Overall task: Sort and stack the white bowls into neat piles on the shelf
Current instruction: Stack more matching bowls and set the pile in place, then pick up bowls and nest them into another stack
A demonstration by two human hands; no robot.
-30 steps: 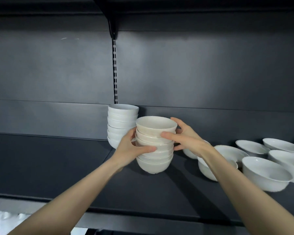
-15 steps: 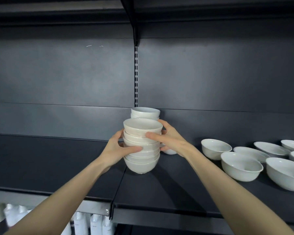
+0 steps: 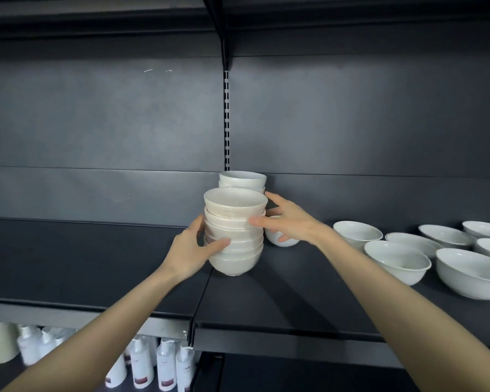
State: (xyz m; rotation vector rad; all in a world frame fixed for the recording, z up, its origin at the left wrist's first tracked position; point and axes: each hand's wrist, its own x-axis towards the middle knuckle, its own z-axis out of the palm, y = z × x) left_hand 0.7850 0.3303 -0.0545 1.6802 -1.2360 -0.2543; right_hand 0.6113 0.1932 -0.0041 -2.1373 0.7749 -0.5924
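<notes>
A stack of several small off-white bowls (image 3: 234, 236) stands on the dark shelf (image 3: 280, 292) near its middle seam. My left hand (image 3: 191, 250) grips the stack's lower left side, thumb across the front. My right hand (image 3: 287, 222) holds the upper right side, thumb on the second bowl's rim. Directly behind rises a second stack of white bowls (image 3: 243, 179), mostly hidden. One small white bowl (image 3: 280, 239) sits behind my right hand, partly covered.
Several wider white bowls lie loose on the shelf's right part, among them a small bowl (image 3: 357, 234), a middle bowl (image 3: 398, 261) and a large bowl (image 3: 470, 274). White bottles (image 3: 164, 369) stand on the lower shelf at bottom left. A slotted upright (image 3: 226, 120) runs up the back panel.
The held stack has shifted left, from beside the rear stack to in front of it. Both hands keep the same hold. The view has panned left and down, showing bottles below.
</notes>
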